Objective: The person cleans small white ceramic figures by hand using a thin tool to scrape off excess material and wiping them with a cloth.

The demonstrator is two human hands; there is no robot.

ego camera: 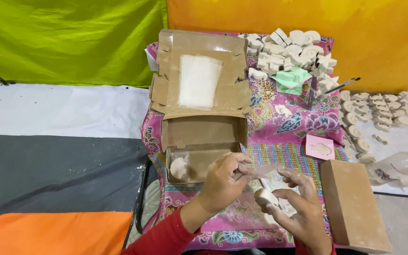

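A small, pale, rounded plaster piece (266,197) sits tilted in the near middle of the scene, over the patterned pink cloth, just below a thin, clear plastic sleeve (262,170) that stretches nearly flat, just right of the open cardboard box.

At centre frame a brown cardboard box (203,132) sits on a pink cloth (279,118) patterned with flowers and coloured stripes. Off-white plaster shapes (289,47) fill the upper right against an orange backdrop (308,19); the upper left is lime green (67,38), and the sleeve (164,238) at bottom is red.
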